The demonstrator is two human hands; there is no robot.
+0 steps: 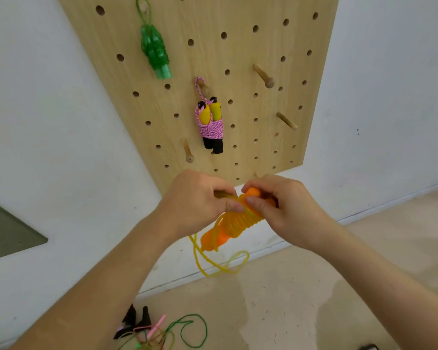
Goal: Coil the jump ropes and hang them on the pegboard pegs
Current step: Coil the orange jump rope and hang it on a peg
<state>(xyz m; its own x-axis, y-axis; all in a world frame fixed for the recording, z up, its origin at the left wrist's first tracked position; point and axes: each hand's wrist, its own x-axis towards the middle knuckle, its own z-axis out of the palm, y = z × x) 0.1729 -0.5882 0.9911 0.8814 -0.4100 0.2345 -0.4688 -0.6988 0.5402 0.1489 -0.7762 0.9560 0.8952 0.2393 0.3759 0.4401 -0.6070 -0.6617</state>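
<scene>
A white wall (36,122) carries a wooden pegboard (238,46) drilled with rows of round holes. A pale floor (288,299) meets the wall below it. A grey-green panel (5,231) lies against the wall at the left.

Both bare forearms reach up from the bottom of the view and meet just below the lower edge of the pegboard. The left hand (195,200) has its fingers curled and pinches the cord at the upper end of the orange jump rope (234,223). The right hand (286,205) has fingers and thumb curled round the upper ends of the two orange handles. The handles lie side by side, tilted, with yellow-orange cord wound round them in close turns. The unwound remainder of the cord hangs beneath in loose loops. The bundle is held in the air, apart from the pegboard.

The pink jump rope (210,125) hangs by a loop from a peg near the centre of the pegboard. Its cord is wrapped round yellow-and-black handles. The green jump rope (154,49) hangs by a loop near the upper left corner, coiled round green handles.

Three bare wooden pegs project from the pegboard: an upper right peg (263,75), a lower right peg (286,120) and a lower left peg (188,150).

A tangle of loose ropes (162,332) lies on the floor beside the wall.
</scene>
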